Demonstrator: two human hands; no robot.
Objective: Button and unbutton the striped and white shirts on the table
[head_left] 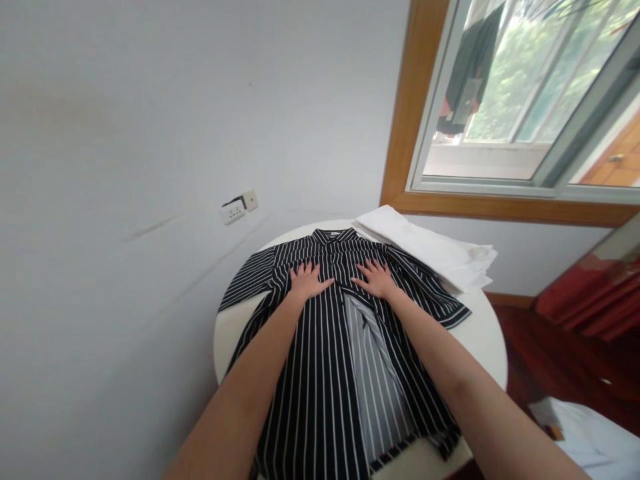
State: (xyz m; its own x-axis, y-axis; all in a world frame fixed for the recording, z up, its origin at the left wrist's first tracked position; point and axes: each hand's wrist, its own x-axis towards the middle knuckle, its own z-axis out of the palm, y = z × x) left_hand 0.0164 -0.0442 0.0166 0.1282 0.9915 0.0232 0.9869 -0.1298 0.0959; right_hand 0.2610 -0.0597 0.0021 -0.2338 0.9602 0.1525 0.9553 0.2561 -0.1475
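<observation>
A black shirt with white stripes [320,347] lies spread face up, its collar toward the wall and its sleeves out to both sides. Below the chest the front parts, showing the paler inner side of the back panel. My left hand [307,282] rests flat on the left chest of the shirt, fingers spread. On the other side of the front opening, my right hand [375,279] presses flat in the same way, fingers apart. Neither hand grasps any cloth. The lower hem hangs near the table's front edge, partly behind my forearms.
The shirt lies on a round white table [487,340] against the wall. Folded white cloth [425,243] sits at its back right, beside the right sleeve. A wall socket [233,212] is behind, a wood-framed window [500,203] to the right. A white item [595,433] lies at lower right.
</observation>
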